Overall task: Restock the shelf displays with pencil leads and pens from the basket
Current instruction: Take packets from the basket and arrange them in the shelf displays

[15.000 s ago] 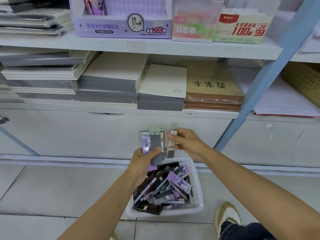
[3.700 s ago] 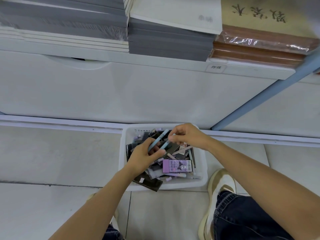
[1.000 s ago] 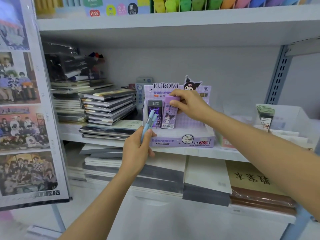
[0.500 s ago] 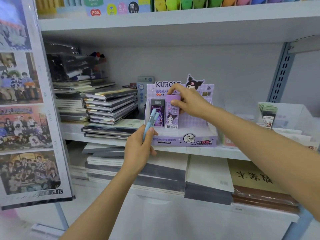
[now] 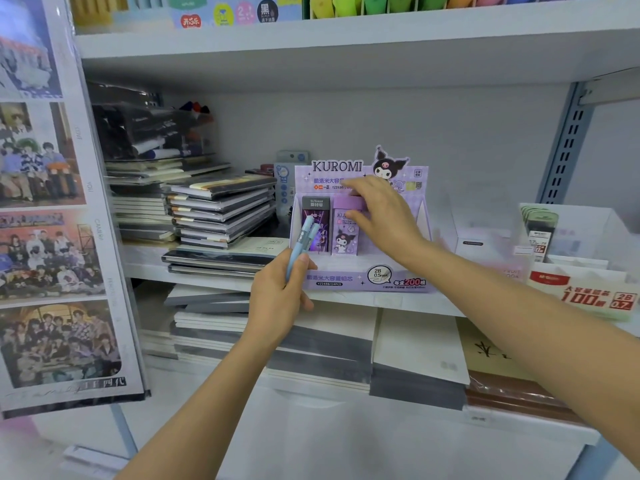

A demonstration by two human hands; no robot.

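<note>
A purple Kuromi display box (image 5: 363, 280) stands on the middle shelf. Inside it, a dark pencil lead case (image 5: 314, 211) stands at the left and a purple Kuromi lead case (image 5: 343, 237) right beside it. My right hand (image 5: 381, 213) rests on the top of the purple case, fingers curled over its upper edge. My left hand (image 5: 277, 299) is in front of the box, below and to the left, closed around two light blue pens (image 5: 304, 242) that point up. The basket is out of view.
Stacks of notebooks (image 5: 218, 209) fill the shelf left of the box. A clear bin with green-topped lead cases (image 5: 540, 226) and a red-and-white lead box (image 5: 585, 296) stand to the right. Photo posters (image 5: 52, 244) hang at left. Paper pads lie on the shelf below.
My right hand has pushed the purple lead case down into the display box beside the dark one. The left hand keeps the blue pens in about the same place.
</note>
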